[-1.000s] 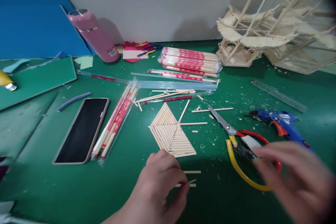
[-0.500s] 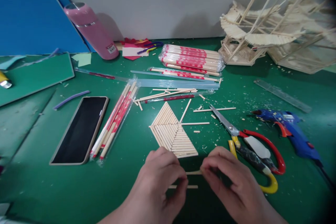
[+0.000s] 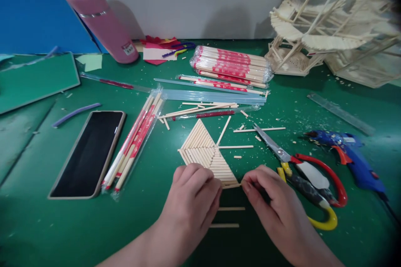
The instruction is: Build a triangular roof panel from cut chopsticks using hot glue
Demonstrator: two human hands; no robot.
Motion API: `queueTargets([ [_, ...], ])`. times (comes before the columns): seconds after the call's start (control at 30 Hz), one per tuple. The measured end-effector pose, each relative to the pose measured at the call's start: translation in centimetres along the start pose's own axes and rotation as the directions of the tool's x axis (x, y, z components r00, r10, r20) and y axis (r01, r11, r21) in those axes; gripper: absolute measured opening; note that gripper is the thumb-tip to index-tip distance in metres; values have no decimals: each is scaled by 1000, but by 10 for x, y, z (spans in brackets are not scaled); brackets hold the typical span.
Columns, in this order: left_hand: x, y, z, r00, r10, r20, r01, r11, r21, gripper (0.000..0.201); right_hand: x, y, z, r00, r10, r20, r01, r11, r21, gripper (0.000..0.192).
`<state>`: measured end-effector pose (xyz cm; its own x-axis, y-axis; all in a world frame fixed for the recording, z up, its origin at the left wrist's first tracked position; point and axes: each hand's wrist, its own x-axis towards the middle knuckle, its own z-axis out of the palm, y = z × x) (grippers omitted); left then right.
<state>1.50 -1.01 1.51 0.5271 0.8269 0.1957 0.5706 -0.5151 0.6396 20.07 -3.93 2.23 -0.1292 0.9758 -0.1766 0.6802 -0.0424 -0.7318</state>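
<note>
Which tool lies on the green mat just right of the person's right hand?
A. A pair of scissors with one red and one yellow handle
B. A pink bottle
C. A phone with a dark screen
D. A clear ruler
A: the scissors lie beside the right hand, blades pointing up-left; the phone and pink bottle are on the left, and the ruler lies farther back.

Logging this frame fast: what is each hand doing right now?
Left hand: fingers curled, pressing on the stick panel.
Right hand: pinching a thin stick against the panel's near edge.
</note>
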Motion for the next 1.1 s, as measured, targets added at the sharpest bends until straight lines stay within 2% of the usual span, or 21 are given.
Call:
queueTargets([
  [0.17, -2, 2, 2, 999, 2, -36, -3, 999, -33, 13, 2, -1, 0, 998, -38, -45, 39, 999, 28, 12],
  [0.3, -1, 10, 0, 999, 0, -52, -6, 993, -119, 16, -2, -6, 0, 983, -181, -32, 183, 977, 112, 9],
  [0.37, 1, 14, -2, 1000, -1, -11, 0, 984, -180, 16, -5, -8, 1, 969, -247, -19, 247, 961, 128, 11],
  [0.53, 3, 22, -7, 993, -50, 109, 80, 954, -289, 19, -9, -10, 3, 941, -331, -63, 334, 942, 42, 15],
  [0.63, 2, 25, -8, 991, -60, 118, 97, 937, -336, 19, -10, -11, 3, 919, -384, -92, 385, 923, -11, 15],
  [0.8, 1, 27, -8, 992, -61, 114, 96, 938, -334, 20, -14, -11, 3, 904, -406, -132, 402, 914, -56, 14],
  [0.87, 1, 29, -8, 995, -17, 96, 49, 938, -344, 21, -15, -9, 3, 895, -426, -135, 423, 905, -50, 15],
  [0.97, 0, 30, -6, 995, -51, 90, 77, 942, -327, 22, -15, -9, 3, 891, -432, -140, 425, 902, -74, 14],
  [1.1, 0, 29, 2, 999, -31, -29, 19, 941, -337, 19, -15, -12, 3, 867, -454, -206, 426, 889, -166, 14],
])
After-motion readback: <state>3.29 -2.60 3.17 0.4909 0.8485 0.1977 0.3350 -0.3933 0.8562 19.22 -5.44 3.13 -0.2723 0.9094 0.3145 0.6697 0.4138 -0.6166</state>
